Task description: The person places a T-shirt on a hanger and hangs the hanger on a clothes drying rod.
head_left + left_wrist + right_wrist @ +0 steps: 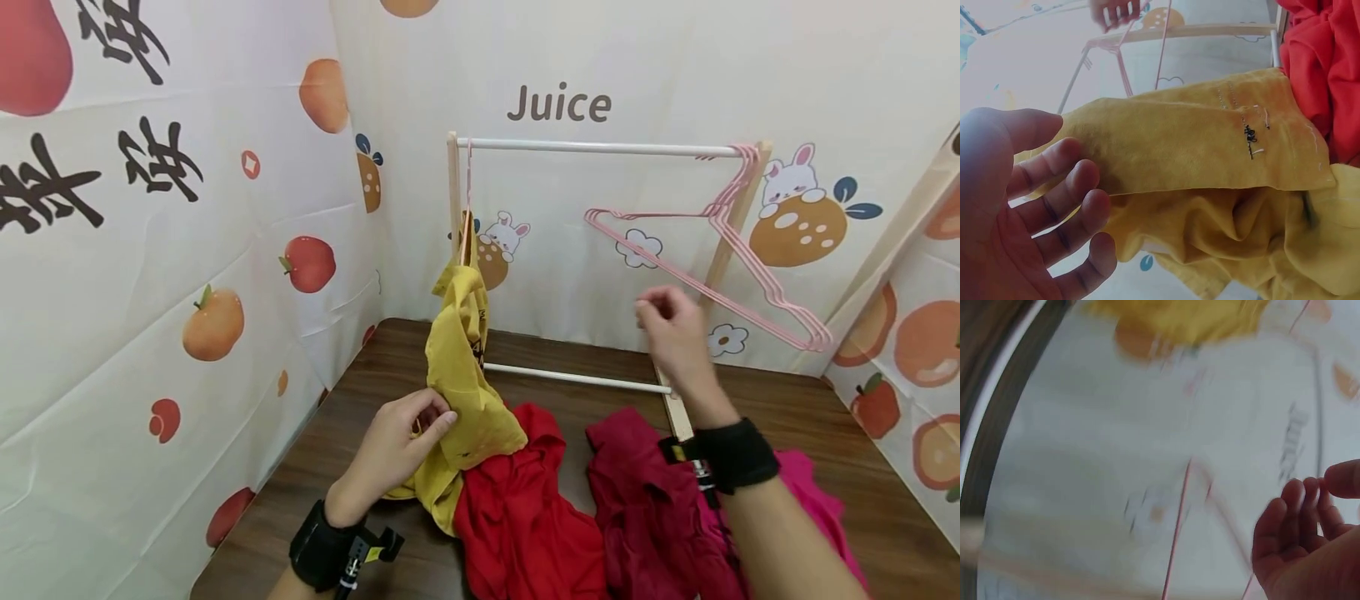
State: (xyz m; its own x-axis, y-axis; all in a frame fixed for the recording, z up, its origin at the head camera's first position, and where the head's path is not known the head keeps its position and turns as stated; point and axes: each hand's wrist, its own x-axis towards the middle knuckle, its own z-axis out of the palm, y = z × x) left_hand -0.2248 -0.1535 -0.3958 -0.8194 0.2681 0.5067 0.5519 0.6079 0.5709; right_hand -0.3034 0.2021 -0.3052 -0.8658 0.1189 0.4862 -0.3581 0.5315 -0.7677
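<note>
best to work the yellow garment (459, 358) from the top downward — suspended from a pink hanger (469, 175) at the left end of the white upper rail (592, 147), trailing onto the wooden surface (390, 358), bunched and half folded there against the red garment (525, 508). check the seat of the cloth on the hanger first, then smooth with flat, light strokes rather than a tug, so as not to tip the hook or drag it along the rail.

just at the lower panel with the left hand (405, 437): fingers half bent, grip slack, seemingly pinching nothing; hard to tell between light contact and a narrow gap. for better control, take the hem between thumb and fingertips, lift the trailing folds clear of the red cloth and let down gently.

up in front of the spare pink hangers (724, 206) with the right hand (671, 333): fingers loosely curled, grip bare. better brought across to the garment's other edge for a two-handed spread — or up to the hook to steady it. mind the nested hanger arms, easily snagged. leave the dark-red garment (648, 508) and magenta garment (810, 492), lower right on the surface, undisturbed.
</note>
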